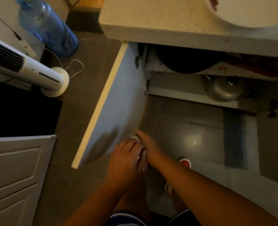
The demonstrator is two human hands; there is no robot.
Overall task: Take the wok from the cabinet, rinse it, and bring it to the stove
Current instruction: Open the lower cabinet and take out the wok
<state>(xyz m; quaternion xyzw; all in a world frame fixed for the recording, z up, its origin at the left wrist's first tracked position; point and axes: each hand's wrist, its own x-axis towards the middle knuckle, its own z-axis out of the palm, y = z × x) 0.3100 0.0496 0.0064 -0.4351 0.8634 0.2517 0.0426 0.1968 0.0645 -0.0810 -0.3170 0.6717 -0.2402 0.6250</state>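
The dark wok (188,61) lies on the upper shelf inside the open cabinet, partly hidden under the countertop (159,25). The pale cabinet door (118,101) is swung open to the left. My right hand (149,144) is at the door's near edge, with its fingers curled on a small white knob (135,137). Beside it, my left hand (125,159) has its fingers stretched toward the same knob and holds nothing. Both hands are blurred and well away from the wok.
A grey metal pot lid (223,90) sits on the lower shelf. A blue water bottle (48,26) and a white tower fan (29,69) with its cord stand on the floor to the left. A white panelled door (16,168) is at the lower left. My feet in slippers are below.
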